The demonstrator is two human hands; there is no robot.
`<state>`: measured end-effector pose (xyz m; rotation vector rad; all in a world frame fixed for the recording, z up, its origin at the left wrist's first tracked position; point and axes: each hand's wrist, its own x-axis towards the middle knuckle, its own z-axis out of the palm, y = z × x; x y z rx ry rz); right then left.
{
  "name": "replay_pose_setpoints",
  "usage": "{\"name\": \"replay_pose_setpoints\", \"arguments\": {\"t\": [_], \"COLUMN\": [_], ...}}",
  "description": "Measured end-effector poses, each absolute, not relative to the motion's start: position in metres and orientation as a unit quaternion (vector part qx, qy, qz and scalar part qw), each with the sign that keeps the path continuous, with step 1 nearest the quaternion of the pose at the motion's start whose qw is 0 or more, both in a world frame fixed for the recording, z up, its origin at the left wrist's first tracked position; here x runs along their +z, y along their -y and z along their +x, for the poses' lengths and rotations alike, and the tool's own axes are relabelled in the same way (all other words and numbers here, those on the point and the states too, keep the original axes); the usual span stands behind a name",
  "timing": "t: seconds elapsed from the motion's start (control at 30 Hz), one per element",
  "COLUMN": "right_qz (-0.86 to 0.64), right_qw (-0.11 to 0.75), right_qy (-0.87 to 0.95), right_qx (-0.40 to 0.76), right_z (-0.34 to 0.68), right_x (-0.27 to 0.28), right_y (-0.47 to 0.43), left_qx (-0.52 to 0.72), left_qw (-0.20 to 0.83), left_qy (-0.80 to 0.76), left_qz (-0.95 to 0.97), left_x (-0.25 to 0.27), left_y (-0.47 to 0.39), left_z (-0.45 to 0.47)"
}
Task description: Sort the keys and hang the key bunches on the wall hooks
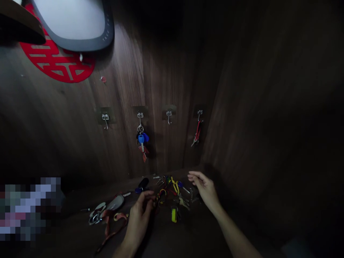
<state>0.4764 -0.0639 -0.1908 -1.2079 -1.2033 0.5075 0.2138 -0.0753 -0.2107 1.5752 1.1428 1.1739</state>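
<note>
Keys (184,202) lie strewn at the lower centre of the frame, between the left hand (141,214), whose grip I cannot tell, and the right hand (206,188), relaxed and unclenched. Beyond, mid-frame, a blue key bunch (141,139) hangs from a wall hook (140,115).

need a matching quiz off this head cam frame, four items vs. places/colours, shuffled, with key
1. Second hook from left
2. Rightmost hook
3. Yellow tag
4. Grey fob

A. Lies to the left of the left hand
B. Has a red cord hanging from it
C. Lies between the left hand and the right hand
D. Has a blue-headed key hanging from it

Pairs: 1-D, 2-B, 3-C, 4-A
</note>
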Motion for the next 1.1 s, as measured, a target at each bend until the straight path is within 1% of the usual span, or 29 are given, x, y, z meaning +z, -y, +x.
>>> {"name": "replay_pose_setpoints", "arguments": {"t": [0.13, 0.3, 0.43, 0.5, 0.57, 0.83, 0.93, 1.03, 1.1], "right_qz": [-0.555, -0.556, -0.578, -0.585, -0.596, -0.621, -0.616, -0.61, -0.606], "right_qw": [0.545, 0.397, 0.287, 0.256, 0.252, 0.292, 0.329, 0.398, 0.453], "right_qy": [0.606, 0.728, 0.762, 0.768, 0.762, 0.727, 0.714, 0.685, 0.649], "right_qx": [0.165, 0.062, 0.047, 0.044, 0.034, -0.026, -0.039, 0.0, 0.075], "right_z": [0.467, 0.457, 0.454, 0.454, 0.453, 0.454, 0.454, 0.45, 0.446], "right_x": [-0.203, -0.201, -0.206, -0.211, -0.214, -0.211, -0.209, -0.204, -0.2], "right_y": [0.071, 0.074, 0.072, 0.071, 0.07, 0.07, 0.071, 0.072, 0.074], "left_qx": [0.441, 0.408, 0.385, 0.375, 0.369, 0.389, 0.392, 0.396, 0.394], "left_qw": [0.339, 0.3, 0.276, 0.268, 0.261, 0.263, 0.269, 0.273, 0.274], "left_qy": [-0.477, -0.471, -0.455, -0.446, -0.439, -0.429, -0.428, -0.429, -0.433], "left_qz": [0.68, 0.722, 0.754, 0.767, 0.776, 0.772, 0.769, 0.765, 0.763], "left_x": [-0.205, -0.204, -0.204, -0.203, -0.203, -0.205, -0.206, -0.204, -0.202], "left_y": [0.076, 0.077, 0.08, 0.081, 0.082, 0.08, 0.08, 0.081, 0.083], "left_z": [0.21, 0.209, 0.211, 0.213, 0.214, 0.212, 0.212, 0.212, 0.213]}}
